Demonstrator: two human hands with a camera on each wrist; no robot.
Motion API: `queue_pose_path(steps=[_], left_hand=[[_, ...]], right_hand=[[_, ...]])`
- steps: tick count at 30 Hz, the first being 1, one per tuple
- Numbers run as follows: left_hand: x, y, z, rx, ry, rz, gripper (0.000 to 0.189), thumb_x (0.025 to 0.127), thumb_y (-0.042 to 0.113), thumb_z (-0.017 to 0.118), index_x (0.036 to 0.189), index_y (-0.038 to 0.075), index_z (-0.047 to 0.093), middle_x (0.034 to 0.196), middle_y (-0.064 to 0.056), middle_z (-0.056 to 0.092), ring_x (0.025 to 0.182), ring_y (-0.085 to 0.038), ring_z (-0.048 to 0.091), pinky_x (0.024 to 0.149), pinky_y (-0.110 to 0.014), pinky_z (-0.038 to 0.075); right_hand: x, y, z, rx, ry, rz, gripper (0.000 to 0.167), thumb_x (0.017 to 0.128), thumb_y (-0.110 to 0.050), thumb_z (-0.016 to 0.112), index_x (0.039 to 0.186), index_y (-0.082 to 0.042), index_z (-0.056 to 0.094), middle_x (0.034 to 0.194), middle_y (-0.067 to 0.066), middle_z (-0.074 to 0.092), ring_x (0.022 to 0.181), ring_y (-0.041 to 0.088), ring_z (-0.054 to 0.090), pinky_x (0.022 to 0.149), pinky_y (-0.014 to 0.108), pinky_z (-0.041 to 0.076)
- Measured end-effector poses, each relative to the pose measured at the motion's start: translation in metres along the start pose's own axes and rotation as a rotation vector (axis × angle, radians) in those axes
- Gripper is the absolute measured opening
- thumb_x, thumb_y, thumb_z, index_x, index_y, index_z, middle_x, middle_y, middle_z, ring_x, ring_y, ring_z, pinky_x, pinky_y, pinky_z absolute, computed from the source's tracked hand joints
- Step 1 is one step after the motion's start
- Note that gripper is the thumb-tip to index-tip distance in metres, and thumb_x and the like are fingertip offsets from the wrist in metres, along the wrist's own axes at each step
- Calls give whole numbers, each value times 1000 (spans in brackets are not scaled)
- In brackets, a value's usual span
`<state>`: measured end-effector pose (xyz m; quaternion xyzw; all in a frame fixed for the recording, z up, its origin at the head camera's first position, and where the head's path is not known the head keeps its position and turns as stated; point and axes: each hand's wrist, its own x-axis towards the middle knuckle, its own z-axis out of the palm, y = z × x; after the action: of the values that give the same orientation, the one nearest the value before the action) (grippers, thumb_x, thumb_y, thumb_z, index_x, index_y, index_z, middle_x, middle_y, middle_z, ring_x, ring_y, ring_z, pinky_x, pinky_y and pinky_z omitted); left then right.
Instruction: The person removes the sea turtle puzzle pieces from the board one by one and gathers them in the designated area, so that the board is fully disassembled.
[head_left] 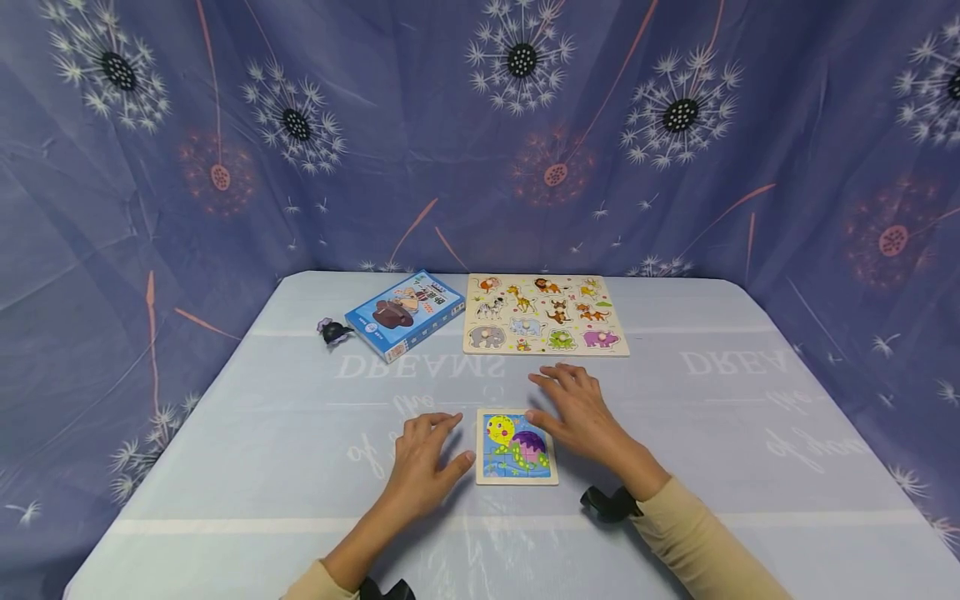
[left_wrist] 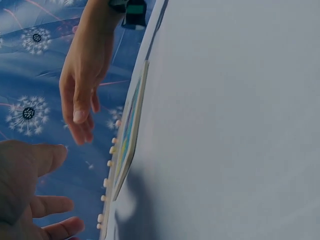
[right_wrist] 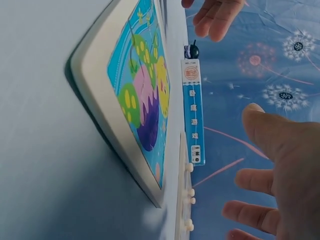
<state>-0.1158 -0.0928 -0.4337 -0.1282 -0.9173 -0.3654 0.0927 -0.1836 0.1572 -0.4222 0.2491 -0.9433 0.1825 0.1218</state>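
A small square puzzle (head_left: 516,447) with a yellow chick and a purple-and-green egg lies flat on the table in front of me. My left hand (head_left: 429,457) rests open on the cloth just left of it, thumb close to its left edge. My right hand (head_left: 579,410) lies open at its upper right, thumb by the top right corner. Neither hand grips anything. The right wrist view shows the puzzle (right_wrist: 135,95) edge-on, with the right hand (right_wrist: 280,175) spread beside it. In the left wrist view the left hand (left_wrist: 30,200) is open and the puzzle's edge (left_wrist: 131,135) shows.
Farther back lie a wooden animal peg puzzle board (head_left: 543,314), a blue box (head_left: 405,314) to its left, and a small black object (head_left: 333,332) beside the box. A pale cloth covers the table (head_left: 750,433). Blue dandelion-print fabric (head_left: 675,150) hangs around three sides.
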Motion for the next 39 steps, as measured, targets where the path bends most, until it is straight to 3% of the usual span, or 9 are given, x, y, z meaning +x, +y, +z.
queue_pose_path(steps=[10, 17, 39], left_hand=[[-2, 3, 10, -12, -35, 16, 49, 78, 23, 73, 122, 6, 61, 116, -9, 54, 109, -24, 41, 87, -43, 31], [-3, 6, 14, -20, -74, -11, 48, 78, 24, 74, 121, 7, 62, 113, -6, 53, 105, -20, 40, 84, -38, 30], [-8, 9, 27, -6, -33, -24, 42, 76, 23, 74, 115, 8, 66, 102, 1, 52, 99, -15, 38, 82, -36, 27]], right_hand=[[8, -5, 8, 39, -78, -32, 47, 85, -41, 66, 124, -16, 61, 124, 6, 58, 114, 26, 45, 92, 47, 34], [13, -10, 13, 70, -158, -34, 46, 84, -38, 68, 124, -17, 61, 119, 3, 58, 110, 23, 45, 91, 45, 34], [26, -13, 22, 172, -289, -119, 36, 84, -31, 69, 118, -18, 65, 107, 0, 59, 95, 15, 40, 85, 36, 31]])
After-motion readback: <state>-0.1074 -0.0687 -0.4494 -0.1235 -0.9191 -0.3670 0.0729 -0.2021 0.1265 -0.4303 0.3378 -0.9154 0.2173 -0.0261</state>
